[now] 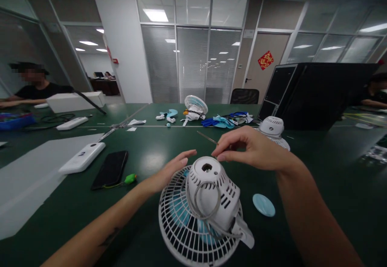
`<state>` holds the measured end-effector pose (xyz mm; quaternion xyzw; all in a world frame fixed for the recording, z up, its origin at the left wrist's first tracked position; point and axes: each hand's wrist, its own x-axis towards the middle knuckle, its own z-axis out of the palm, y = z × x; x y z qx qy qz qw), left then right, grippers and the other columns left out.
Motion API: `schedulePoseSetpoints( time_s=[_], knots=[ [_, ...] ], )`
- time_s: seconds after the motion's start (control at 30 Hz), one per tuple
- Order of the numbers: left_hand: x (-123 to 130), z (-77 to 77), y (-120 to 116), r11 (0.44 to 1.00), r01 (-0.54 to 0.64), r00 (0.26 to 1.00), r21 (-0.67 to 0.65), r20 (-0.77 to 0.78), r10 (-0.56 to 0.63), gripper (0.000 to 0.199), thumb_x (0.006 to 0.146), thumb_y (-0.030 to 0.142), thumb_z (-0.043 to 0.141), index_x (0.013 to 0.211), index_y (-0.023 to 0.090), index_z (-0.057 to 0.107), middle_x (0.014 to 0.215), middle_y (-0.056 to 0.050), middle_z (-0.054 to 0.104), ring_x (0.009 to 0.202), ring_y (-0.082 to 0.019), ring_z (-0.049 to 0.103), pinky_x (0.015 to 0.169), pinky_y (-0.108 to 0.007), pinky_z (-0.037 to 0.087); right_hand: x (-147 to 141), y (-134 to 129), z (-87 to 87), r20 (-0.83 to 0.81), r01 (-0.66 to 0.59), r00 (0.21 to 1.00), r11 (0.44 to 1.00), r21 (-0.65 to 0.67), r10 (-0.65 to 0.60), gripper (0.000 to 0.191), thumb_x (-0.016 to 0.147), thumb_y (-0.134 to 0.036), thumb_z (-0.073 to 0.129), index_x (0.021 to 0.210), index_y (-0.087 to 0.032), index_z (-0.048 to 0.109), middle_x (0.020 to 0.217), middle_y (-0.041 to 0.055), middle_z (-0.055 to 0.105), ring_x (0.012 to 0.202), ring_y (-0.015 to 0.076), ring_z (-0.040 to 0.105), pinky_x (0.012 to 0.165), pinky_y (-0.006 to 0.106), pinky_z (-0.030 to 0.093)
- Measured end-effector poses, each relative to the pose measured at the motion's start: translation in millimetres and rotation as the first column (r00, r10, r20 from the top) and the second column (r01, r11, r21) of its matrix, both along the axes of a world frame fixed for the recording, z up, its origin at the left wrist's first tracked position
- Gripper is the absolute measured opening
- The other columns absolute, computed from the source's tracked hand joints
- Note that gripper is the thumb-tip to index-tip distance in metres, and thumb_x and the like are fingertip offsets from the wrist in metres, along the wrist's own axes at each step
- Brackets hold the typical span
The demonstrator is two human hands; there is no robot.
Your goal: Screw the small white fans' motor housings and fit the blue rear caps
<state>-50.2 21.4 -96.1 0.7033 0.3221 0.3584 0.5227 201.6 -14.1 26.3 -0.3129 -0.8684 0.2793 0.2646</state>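
A white fan (199, 218) lies face down on the green table (145, 218), its motor housing on top with a round hole in the upper end and a grey cable looped over it. My left hand (171, 172) rests at the upper left of the fan's grille, fingers apart and holding nothing. Just above the housing, my right hand (244, 148) pinches its thumb and fingertips together; a thin metal rod (207, 137) sticks out from them to the left. A light blue oval disc (264, 205) lies right of the fan.
Left are a black phone (110, 169) with a green tag and a white power strip (83, 158). A second fan (196, 108) and blue cloths (222, 121) stand at the back. Another white fan part (271, 128) is near a black monitor (317, 94). People sit at both sides.
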Motion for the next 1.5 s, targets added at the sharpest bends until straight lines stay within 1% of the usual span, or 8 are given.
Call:
schedulePoseSetpoints(
  time_s=[0.1,0.23,0.33,0.57,0.8,1.0,1.37,1.5],
  knots=[
    [15,35.9,-15,0.977,0.192,0.981,0.087,-0.049,-0.188,0.068,0.084,0.057,0.062,0.141,0.023,0.049,0.149,-0.009,0.048,0.132,-0.035,0.047,0.109,-0.044,0.039,1,2,-0.4,0.061,-0.002,0.998,0.998,-0.064,0.005,0.015,0.084,-0.03,0.069,0.087,-0.017,0.075,0.082,0.0027,0.073,0.074,0.0142,0.065,0.064,0.024,0.049],
    [29,59.4,-36,0.962,0.213,0.964,0.172,-0.199,-0.178,0.053,0.079,0.039,0.072,0.126,0.018,0.061,0.118,-0.009,0.067,0.106,-0.03,0.063,0.092,-0.038,0.05,-7,-1,-5.8,0.164,-0.027,0.986,0.996,-0.085,0.04,0.013,0.086,-0.028,0.069,0.083,-0.017,0.075,0.078,0.0014,0.07,0.072,0.0127,0.063,0.064,0.023,0.047],
    [30,52.1,-44,0.962,0.188,0.979,0.198,-0.123,-0.166,0.051,0.079,0.041,0.073,0.123,0.018,0.062,0.116,-0.007,0.067,0.105,-0.028,0.063,0.09,-0.036,0.051,-11,-6,-7.9,0.166,-0.054,0.984,0.996,-0.075,0.066,0.008,0.084,-0.024,0.073,0.079,-0.019,0.075,0.077,-0.0011,0.069,0.072,0.0105,0.062,0.063,0.021,0.045],
    [35,27.3,-57,0.925,-0.008,0.994,0.38,-0.096,0.048,0.064,0.078,0.05,0.072,0.13,0.018,0.052,0.119,-0.01,0.064,0.1,-0.027,0.063,0.09,-0.039,0.05,-10,-11,-4.5,0.234,-0.046,0.971,0.998,-0.033,0.053,0.013,0.089,-0.029,0.068,0.079,-0.021,0.072,0.078,-0.0016,0.066,0.073,0.0105,0.061,0.064,0.022,0.043],
    [37,27.1,-58,0.904,-0.009,0.998,0.427,-0.049,0.033,0.055,0.081,0.045,0.071,0.126,0.021,0.052,0.117,-0.007,0.065,0.103,-0.026,0.063,0.091,-0.037,0.049,-9,-14,-2.5,0.233,-0.04,0.972,0.997,0.071,0.022,0.02,0.09,-0.034,0.066,0.075,-0.02,0.066,0.074,-0.0027,0.062,0.068,0.0092,0.056,0.06,0.022,0.04],
    [36,26.2,-58,0.91,-0.011,0.996,0.414,-0.078,0.048,0.059,0.081,0.046,0.071,0.128,0.02,0.048,0.113,-0.008,0.066,0.098,-0.026,0.064,0.084,-0.036,0.051,-3,-19,-2.5,0.264,-0.033,0.964,0.999,0.03,0.024,0.019,0.089,-0.033,0.068,0.075,-0.02,0.067,0.072,-0.0033,0.061,0.067,0.0084,0.055,0.059,0.021,0.039],
    [37,26.3,-57,0.911,-0.006,0.997,0.412,-0.072,0.039,0.059,0.081,0.048,0.07,0.128,0.02,0.048,0.122,-0.01,0.062,0.106,-0.028,0.061,0.092,-0.04,0.048,-4,-6,-3.3,0.203,-0.056,0.977,0.997,-0.048,0.065,0.022,0.086,-0.037,0.07,0.076,-0.017,0.068,0.072,-0.001,0.063,0.068,0.0101,0.057,0.059,0.021,0.041],
    [36,29.2,-59,0.93,0.026,0.995,0.366,-0.097,0.01,0.06,0.081,0.046,0.069,0.13,0.02,0.046,0.12,-0.01,0.062,0.103,-0.028,0.061,0.089,-0.041,0.049,0,-6,-3.0,0.089,-0.039,0.995,0.999,0.003,0.038,0.02,0.089,-0.035,0.067,0.098,-0.018,0.072,0.085,0.0029,0.068,0.076,0.0126,0.062,0.065,0.022,0.048]
  ],
)
